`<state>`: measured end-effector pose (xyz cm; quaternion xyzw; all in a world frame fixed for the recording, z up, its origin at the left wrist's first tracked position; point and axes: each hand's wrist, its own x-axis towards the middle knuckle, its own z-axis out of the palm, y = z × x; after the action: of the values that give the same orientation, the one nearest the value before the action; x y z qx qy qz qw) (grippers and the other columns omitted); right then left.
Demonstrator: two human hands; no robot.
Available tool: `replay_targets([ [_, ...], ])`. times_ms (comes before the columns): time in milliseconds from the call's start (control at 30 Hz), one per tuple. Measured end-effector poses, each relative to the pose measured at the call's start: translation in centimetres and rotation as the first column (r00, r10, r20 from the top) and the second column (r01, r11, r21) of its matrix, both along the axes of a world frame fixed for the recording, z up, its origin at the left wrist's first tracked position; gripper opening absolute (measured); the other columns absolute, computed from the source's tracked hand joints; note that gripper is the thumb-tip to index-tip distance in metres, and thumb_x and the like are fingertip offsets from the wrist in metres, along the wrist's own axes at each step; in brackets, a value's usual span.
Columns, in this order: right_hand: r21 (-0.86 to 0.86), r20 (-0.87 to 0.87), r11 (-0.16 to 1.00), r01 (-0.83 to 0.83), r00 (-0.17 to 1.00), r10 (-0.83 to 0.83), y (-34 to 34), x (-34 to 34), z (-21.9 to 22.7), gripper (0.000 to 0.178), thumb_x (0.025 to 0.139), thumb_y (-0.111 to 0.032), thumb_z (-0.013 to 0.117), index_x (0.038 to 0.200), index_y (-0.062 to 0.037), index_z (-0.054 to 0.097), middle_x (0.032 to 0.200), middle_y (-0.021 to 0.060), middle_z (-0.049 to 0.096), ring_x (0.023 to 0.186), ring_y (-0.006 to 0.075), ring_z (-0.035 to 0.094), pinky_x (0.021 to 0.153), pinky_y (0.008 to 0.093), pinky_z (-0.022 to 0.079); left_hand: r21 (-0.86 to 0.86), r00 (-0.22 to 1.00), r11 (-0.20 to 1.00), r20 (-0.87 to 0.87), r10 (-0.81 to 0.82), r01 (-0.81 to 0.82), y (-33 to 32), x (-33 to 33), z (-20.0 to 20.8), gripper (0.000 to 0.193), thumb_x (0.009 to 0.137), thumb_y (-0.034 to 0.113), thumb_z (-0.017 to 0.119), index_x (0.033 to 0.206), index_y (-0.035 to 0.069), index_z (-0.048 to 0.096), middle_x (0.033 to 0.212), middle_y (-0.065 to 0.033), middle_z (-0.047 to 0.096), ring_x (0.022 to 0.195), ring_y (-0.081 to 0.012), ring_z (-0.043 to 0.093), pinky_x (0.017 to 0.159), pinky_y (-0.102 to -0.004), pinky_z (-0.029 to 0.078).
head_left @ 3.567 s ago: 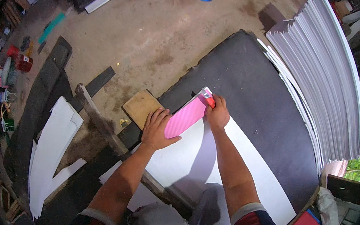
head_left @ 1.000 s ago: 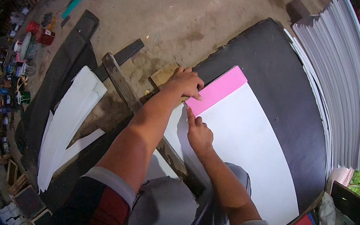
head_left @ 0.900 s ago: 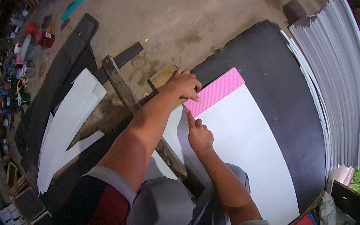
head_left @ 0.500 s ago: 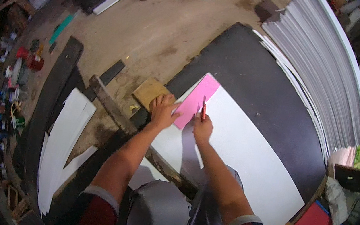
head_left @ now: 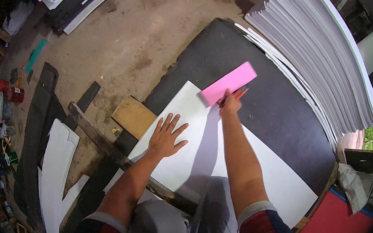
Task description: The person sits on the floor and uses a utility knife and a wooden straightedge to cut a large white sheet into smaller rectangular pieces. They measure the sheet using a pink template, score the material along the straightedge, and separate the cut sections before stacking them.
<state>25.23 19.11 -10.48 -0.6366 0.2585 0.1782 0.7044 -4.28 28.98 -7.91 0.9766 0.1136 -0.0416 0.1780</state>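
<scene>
with brown floor beyond the black surface, lays the left hand, palm down and splayed wide, on a white sheet near its left edge. curls the right hand around a red tool and a pink strip, holding the strip mostly over the black surface, beyond the white sheet's right edge and near its far corner.

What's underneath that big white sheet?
A black mat shows past the right edge of the white sheet and probably runs beneath it. What lies directly under the sheet, including below the spread left hand, is covered.
</scene>
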Motion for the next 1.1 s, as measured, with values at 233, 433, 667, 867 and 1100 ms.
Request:
replay_targets([
  [233,-0.712,0.492,0.692,0.119,0.788,0.37,-5.2,-2.0,-3.9,0.03,0.103,-0.032,0.062,0.109,-0.0022,0.062,0.088,0.0178,0.07,0.072,0.0351,0.069,0.07,0.0503,0.053,0.02,0.998,1.0,-0.062,0.01,-0.008,0.0,0.3,-0.1,0.07,0.1,0.068,0.047,0.162,0.036,0.038,0.174,-0.0108,0.02,0.162,-0.0327,0.009,0.129,-0.055,0.009],
  [433,-0.795,0.057,0.536,-0.284,0.845,0.532,-5.1,-11.9,3.1,0.041,0.102,-0.025,0.053,0.142,-0.0195,0.059,0.117,0.02,0.071,0.109,0.0415,0.068,0.092,0.0557,0.053,-0.033,0.999,0.999,0.042,0.023,-0.022,0.2,0.7,1.1,0.07,0.095,0.059,0.064,0.156,0.028,0.05,0.169,-0.0173,0.029,0.159,-0.0393,0.017,0.127,-0.0603,0.013],
  [667,-0.848,-0.075,0.302,-0.436,0.662,0.746,-9.7,-15.4,5.4,0.026,0.1,-0.021,0.057,0.123,-0.0114,0.055,0.107,0.0153,0.07,0.099,0.0356,0.072,0.081,0.053,0.058,0.145,0.994,0.989,-0.101,0.035,-0.02,0.0,0.4,0.7,0.073,0.096,0.062,0.058,0.161,0.032,0.041,0.175,-0.01,0.017,0.162,-0.0337,0.01,0.129,-0.0572,0.007],
  [867,-0.904,-0.177,0.098,-0.415,0.574,0.8,-20.7,-18.5,5.1,0.022,0.098,-0.022,0.061,0.114,-0.0068,0.061,0.107,0.0136,0.068,0.103,0.0323,0.07,0.08,0.0485,0.059,0.202,0.989,0.979,-0.14,0.047,-0.018,-0.8,0.4,1.0,0.07,0.099,0.056,0.057,0.163,0.032,0.038,0.175,-0.0067,0.015,0.162,-0.0311,0.008,0.129,-0.0559,0.006],
  [1100,-0.917,-0.197,-0.028,-0.398,0.392,0.899,-31.3,-20.5,6.0,0.027,0.092,-0.011,0.064,0.118,-0.0028,0.061,0.122,0.016,0.062,0.116,0.0328,0.064,0.087,0.047,0.061,0.323,1.0,0.946,-0.016,0.004,0.001,0.6,0.5,-1.5,0.066,0.105,0.054,0.051,0.164,0.029,0.035,0.173,-0.014,0.022,0.16,-0.0376,0.015,0.126,-0.0616,0.015],
])
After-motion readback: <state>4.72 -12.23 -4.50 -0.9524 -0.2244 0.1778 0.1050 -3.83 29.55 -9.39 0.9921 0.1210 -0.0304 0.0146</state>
